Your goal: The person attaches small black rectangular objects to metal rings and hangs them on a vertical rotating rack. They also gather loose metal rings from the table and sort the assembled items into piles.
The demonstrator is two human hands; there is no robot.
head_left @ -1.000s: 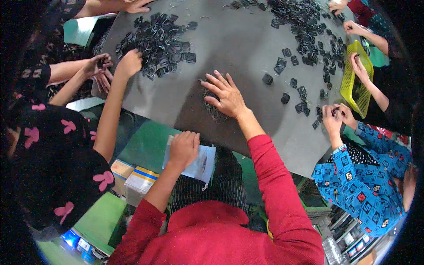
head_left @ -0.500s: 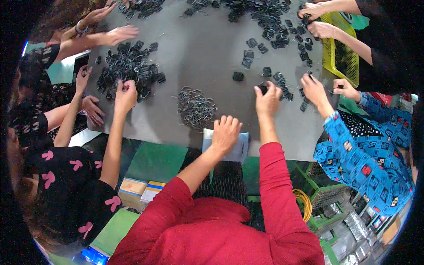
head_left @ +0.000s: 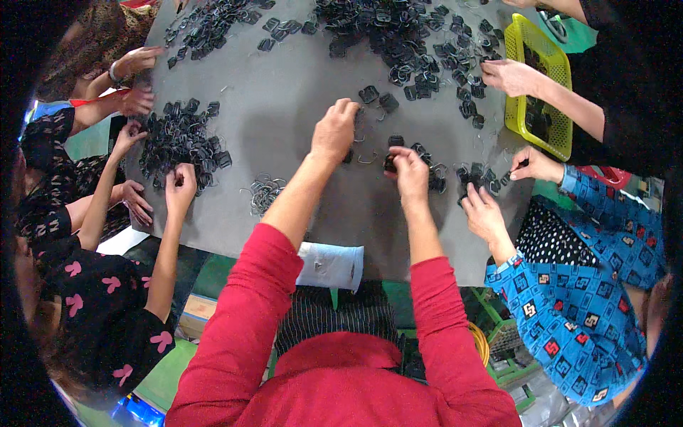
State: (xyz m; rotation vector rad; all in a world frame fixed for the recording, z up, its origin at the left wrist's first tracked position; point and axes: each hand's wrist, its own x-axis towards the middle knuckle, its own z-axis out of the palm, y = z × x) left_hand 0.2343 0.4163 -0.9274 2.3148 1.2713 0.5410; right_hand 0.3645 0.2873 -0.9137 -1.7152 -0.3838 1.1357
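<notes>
My left hand [head_left: 334, 133] is stretched over the middle of the table, its fingers closed together at the tips beside a few loose black square pieces [head_left: 388, 102]. Whatever it pinches, if anything, is hidden. Thin wire hooks lie just to its right. Nearer to me, my right hand [head_left: 411, 174] grips a small black plastic piece [head_left: 389, 164] between thumb and fingers. More black pieces with wire hooks [head_left: 437, 178] lie beside that hand. A small heap of bare metal hooks [head_left: 262, 193] sits left of my left forearm, which covers part of it.
A white-blue packet [head_left: 331, 265] lies at the table's near edge. Piles of black pieces stand at the left [head_left: 181, 146] and far side [head_left: 377, 32]. Co-workers' hands [head_left: 181, 188] [head_left: 487, 217] work on both sides. A yellow basket [head_left: 511, 107] stands at the right.
My left hand has moved from the near edge to farther over the table. My right hand, holding a black piece, has shifted slightly left. The view has shifted too.
</notes>
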